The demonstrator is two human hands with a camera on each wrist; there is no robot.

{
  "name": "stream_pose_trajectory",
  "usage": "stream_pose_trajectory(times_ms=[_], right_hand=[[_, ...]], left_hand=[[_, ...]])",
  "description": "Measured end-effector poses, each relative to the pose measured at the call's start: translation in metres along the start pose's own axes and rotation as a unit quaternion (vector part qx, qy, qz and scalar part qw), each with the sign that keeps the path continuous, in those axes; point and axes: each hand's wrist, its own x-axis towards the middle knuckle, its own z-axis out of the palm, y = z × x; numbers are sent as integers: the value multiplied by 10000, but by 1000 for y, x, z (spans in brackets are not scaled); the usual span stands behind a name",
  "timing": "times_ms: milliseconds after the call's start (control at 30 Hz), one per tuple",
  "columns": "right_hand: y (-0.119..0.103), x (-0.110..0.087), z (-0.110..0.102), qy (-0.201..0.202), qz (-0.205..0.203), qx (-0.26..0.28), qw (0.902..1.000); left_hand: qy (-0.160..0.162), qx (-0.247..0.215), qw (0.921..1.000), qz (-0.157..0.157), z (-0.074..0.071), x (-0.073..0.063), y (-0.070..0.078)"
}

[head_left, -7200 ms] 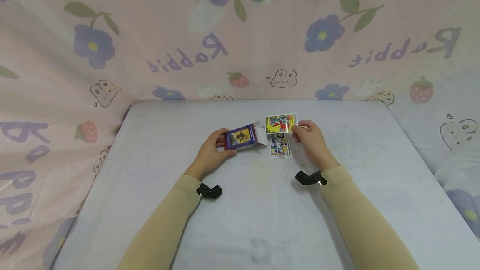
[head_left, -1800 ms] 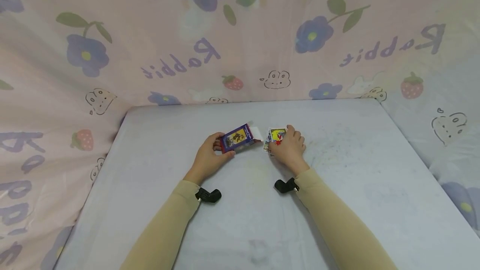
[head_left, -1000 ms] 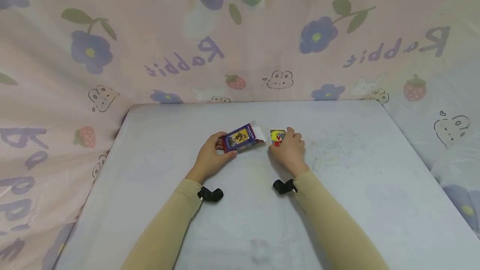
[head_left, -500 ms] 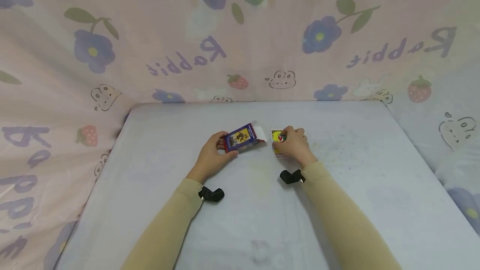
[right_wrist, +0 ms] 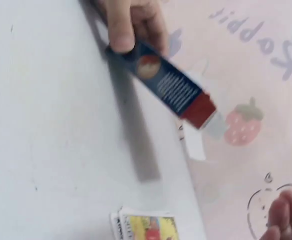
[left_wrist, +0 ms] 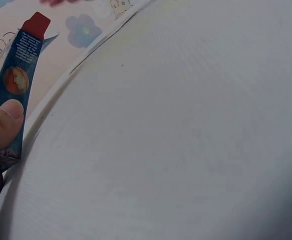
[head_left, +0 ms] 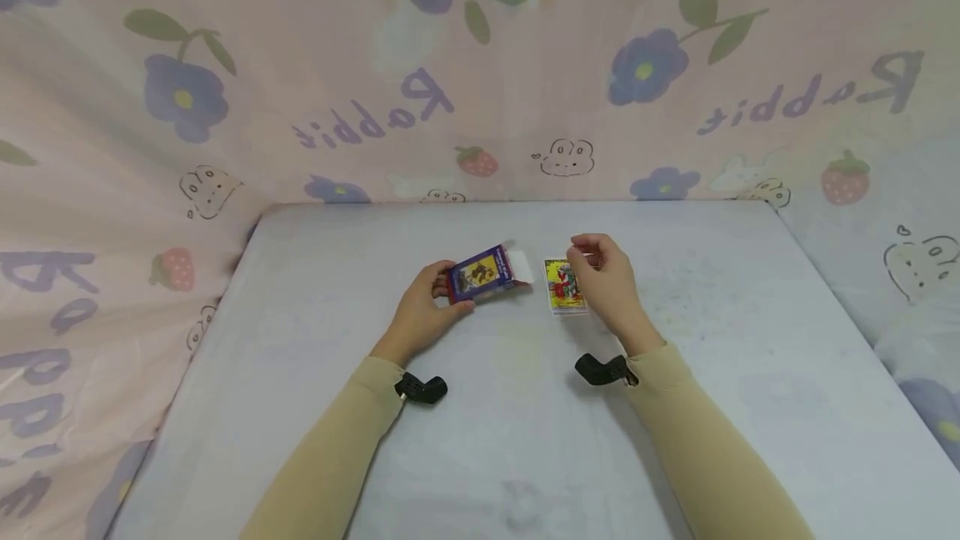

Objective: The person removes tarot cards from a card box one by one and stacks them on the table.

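Head view | left hand (head_left: 422, 308) grasps box (head_left: 477, 275) | right hand (head_left: 611, 283) is released near cards (head_left: 562, 287) | wrist views alone show round portrait (left_wrist: 16, 80) on box

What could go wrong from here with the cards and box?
1. The box in the left hand is open at one end; if tipped, any contents might slide out.
2. The cards aren't squared up, as the right wrist view shows; edges could snag if slid into the box.
3. The right hand is close enough to perhaps nudge them.
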Motion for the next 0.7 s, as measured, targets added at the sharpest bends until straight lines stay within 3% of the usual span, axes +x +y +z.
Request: stream_pose_trajectory(times_ms=[133, 433, 700], right_hand=[[-10, -9, 3, -125, -446, 568, 9973], [-32, -21, 14, -1014, -377, 541, 9927], [-13, -9, 29, -1112, -259, 527, 9921]], left_hand=[[1, -92, 10000, 15, -2, -1, 1], [-100, -123, 9999, 51, 0, 0, -2], [-84, -93, 9999, 14, -3, -1, -3]])
